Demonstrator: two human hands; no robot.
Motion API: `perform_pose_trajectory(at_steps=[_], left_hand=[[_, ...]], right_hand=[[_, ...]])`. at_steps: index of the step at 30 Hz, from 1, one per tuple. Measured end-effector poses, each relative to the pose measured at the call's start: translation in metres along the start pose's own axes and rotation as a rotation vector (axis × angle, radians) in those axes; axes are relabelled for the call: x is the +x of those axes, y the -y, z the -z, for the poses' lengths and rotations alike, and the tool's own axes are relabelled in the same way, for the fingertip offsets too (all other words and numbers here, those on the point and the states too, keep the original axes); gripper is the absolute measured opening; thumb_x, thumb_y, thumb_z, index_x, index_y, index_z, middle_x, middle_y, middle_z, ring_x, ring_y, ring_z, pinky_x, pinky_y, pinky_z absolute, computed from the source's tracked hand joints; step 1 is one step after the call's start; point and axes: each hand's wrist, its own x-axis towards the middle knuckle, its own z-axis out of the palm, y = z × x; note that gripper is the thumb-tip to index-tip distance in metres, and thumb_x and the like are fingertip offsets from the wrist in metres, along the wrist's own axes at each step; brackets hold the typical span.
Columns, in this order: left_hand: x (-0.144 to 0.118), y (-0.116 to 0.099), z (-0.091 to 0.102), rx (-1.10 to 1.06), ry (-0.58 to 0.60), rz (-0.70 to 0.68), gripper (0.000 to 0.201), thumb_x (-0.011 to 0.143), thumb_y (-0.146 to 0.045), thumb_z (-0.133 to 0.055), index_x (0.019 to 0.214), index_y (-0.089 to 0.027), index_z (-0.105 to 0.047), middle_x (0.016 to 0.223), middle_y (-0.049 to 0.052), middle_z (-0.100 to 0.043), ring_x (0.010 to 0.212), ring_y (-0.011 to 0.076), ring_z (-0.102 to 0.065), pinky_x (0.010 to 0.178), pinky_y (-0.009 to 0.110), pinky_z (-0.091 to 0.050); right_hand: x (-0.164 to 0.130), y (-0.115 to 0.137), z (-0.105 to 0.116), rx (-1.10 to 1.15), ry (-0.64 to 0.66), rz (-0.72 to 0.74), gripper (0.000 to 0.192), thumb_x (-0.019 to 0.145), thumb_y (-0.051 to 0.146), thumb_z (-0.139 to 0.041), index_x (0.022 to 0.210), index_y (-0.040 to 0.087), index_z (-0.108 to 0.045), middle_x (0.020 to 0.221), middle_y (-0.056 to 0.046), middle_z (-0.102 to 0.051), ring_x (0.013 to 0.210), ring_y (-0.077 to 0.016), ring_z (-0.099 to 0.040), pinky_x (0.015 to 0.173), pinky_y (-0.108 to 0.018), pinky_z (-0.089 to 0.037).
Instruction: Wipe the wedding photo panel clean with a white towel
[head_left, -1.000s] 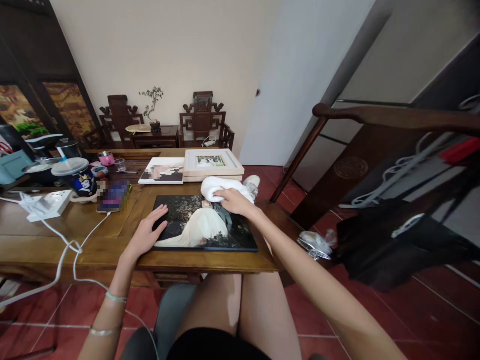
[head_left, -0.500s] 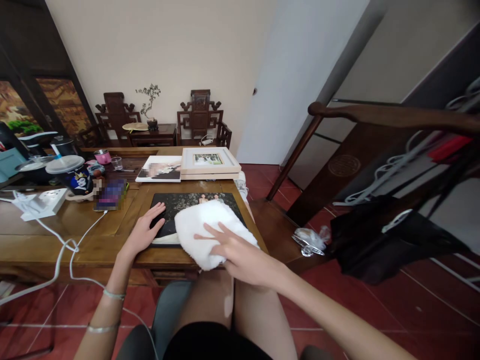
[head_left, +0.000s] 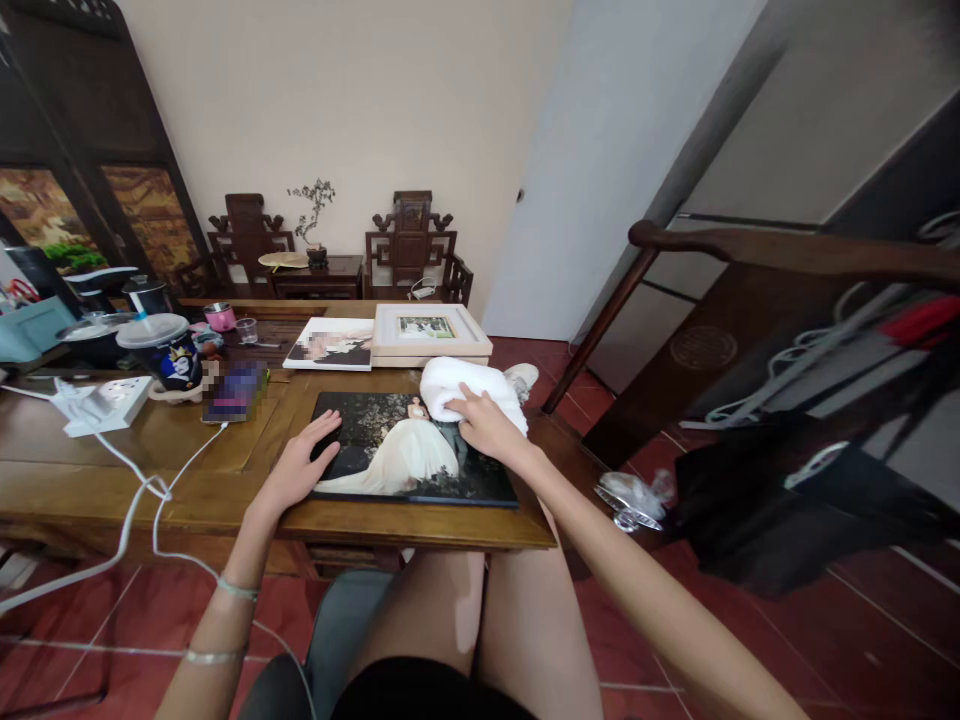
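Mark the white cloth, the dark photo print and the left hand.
white cloth (head_left: pixel 469 385), head view, top of the bunched fabric.
dark photo print (head_left: pixel 375 412), head view, dark upper-left area.
left hand (head_left: pixel 300 467), head view, back of the hand.

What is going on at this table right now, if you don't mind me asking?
A seated person is wiping a large dark photo print that lies flat on the wooden table. The right hand presses a white cloth on the print's far right corner, while the left hand rests flat on its left edge. Two more pictures lie just beyond.
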Motion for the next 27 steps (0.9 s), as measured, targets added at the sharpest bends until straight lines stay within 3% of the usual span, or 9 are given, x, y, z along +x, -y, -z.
perform_pose_trajectory(at_steps=[3, 7, 11, 14, 18, 24, 27], left_hand=[[0.000, 0.000, -0.001, -0.002, -0.001, -0.003, 0.051, 0.089, -0.045, -0.044, 0.127, -0.012, -0.054, 0.139, 0.012, -0.047, 0.133, 0.0215, -0.037, 0.113, 0.041, -0.025], [0.001, 0.000, -0.002, -0.002, -0.010, -0.007, 0.049, 0.090, -0.044, -0.044, 0.127, -0.014, -0.054, 0.138, 0.011, -0.048, 0.133, 0.0216, -0.038, 0.112, 0.042, -0.026], [0.002, 0.000, -0.002, 0.006, -0.011, -0.003, 0.048, 0.089, -0.045, -0.044, 0.126, -0.016, -0.055, 0.138, 0.010, -0.049, 0.133, 0.0223, -0.038, 0.112, 0.044, -0.027], [0.001, 0.000, -0.002, 0.006, -0.014, -0.005, 0.049, 0.089, -0.045, -0.044, 0.126, -0.015, -0.055, 0.137, 0.010, -0.049, 0.133, 0.0224, -0.038, 0.112, 0.043, -0.027], [0.001, 0.000, -0.002, 0.004, -0.016, -0.001, 0.048, 0.089, -0.045, -0.044, 0.126, -0.016, -0.055, 0.138, 0.010, -0.048, 0.133, 0.0223, -0.038, 0.112, 0.044, -0.026], [0.000, 0.001, -0.001, 0.007, -0.012, -0.006, 0.049, 0.089, -0.046, -0.045, 0.126, -0.017, -0.055, 0.138, 0.010, -0.049, 0.133, 0.0221, -0.038, 0.112, 0.044, -0.026], [0.000, 0.001, -0.001, 0.007, -0.008, -0.003, 0.049, 0.089, -0.046, -0.044, 0.127, -0.015, -0.054, 0.138, 0.010, -0.049, 0.133, 0.0218, -0.038, 0.112, 0.043, -0.026]], right_hand=[[-0.023, 0.014, -0.002, -0.009, 0.009, 0.011, 0.056, 0.069, -0.004, -0.036, 0.117, 0.010, -0.059, 0.135, -0.017, -0.049, 0.139, -0.0322, -0.021, 0.106, -0.059, -0.023], [-0.073, 0.033, -0.001, 0.053, 0.045, 0.078, 0.058, 0.063, -0.005, -0.036, 0.112, 0.014, -0.062, 0.146, -0.010, -0.036, 0.141, -0.0308, -0.012, 0.109, -0.062, -0.017], [-0.115, 0.055, 0.011, 0.095, 0.135, 0.173, 0.059, 0.058, -0.005, -0.037, 0.104, 0.019, -0.065, 0.149, -0.003, -0.032, 0.141, -0.0292, -0.009, 0.110, -0.062, -0.017], [-0.125, 0.069, 0.021, 0.118, 0.205, 0.218, 0.058, 0.057, -0.005, -0.038, 0.100, 0.022, -0.066, 0.148, -0.001, -0.034, 0.141, -0.0291, -0.011, 0.110, -0.061, -0.019], [-0.103, 0.064, 0.021, 0.157, 0.189, 0.229, 0.058, 0.060, -0.005, -0.038, 0.105, 0.020, -0.065, 0.147, -0.004, -0.036, 0.141, -0.0285, -0.015, 0.110, -0.059, -0.021], [-0.024, 0.030, 0.005, 0.080, 0.096, 0.181, 0.059, 0.066, -0.005, -0.037, 0.118, 0.014, -0.059, 0.136, -0.015, -0.050, 0.139, -0.0282, -0.022, 0.107, -0.058, -0.022], [0.008, 0.029, 0.002, 0.020, 0.101, 0.114, 0.057, 0.069, -0.004, -0.037, 0.120, 0.013, -0.058, 0.122, -0.016, -0.060, 0.137, -0.0302, -0.027, 0.103, -0.059, -0.026]])
